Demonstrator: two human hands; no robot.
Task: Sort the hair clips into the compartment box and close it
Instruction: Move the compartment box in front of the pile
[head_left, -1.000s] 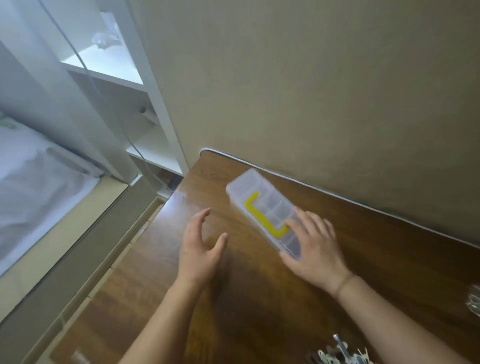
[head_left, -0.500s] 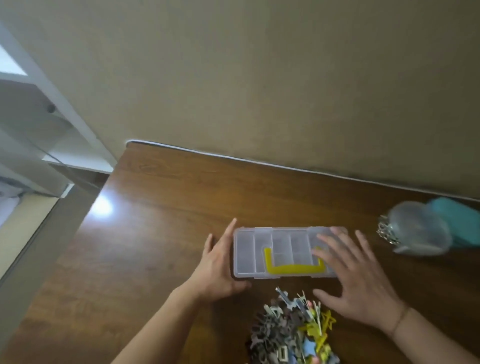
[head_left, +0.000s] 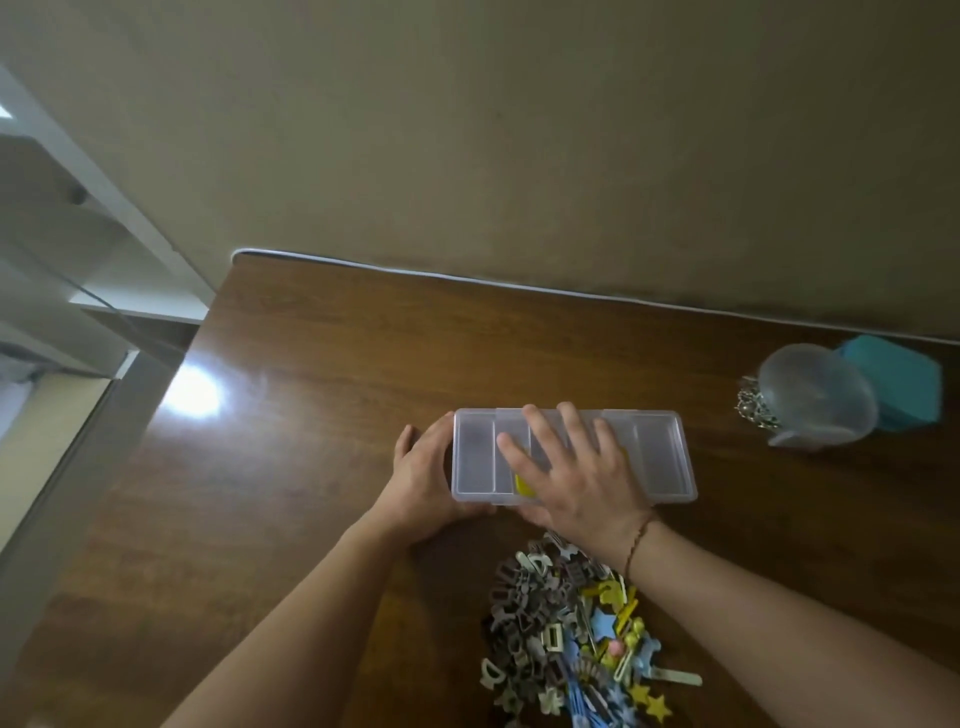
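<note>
A clear plastic compartment box (head_left: 660, 457) with a yellow latch lies flat and closed on the brown wooden table (head_left: 322, 415). My left hand (head_left: 423, 480) grips its left end, thumb under the front edge. My right hand (head_left: 576, 473) lies spread on the lid, fingers apart, covering most of the yellow latch, thumb at the front edge. A pile of hair clips (head_left: 571, 634), grey, yellow, blue and white, sits on the table just in front of the box, between my forearms.
A clear plastic jar (head_left: 815, 395) lies on its side at the right, with a teal box (head_left: 898, 384) behind it and a small metal chain (head_left: 753, 410) beside it. The wall runs along the table's back edge. White shelves (head_left: 104, 249) stand left.
The box has been turned lengthwise and pulled in front of me. My right hand has slid from the box's right end onto the middle of the lid. My left hand now holds the left end.
</note>
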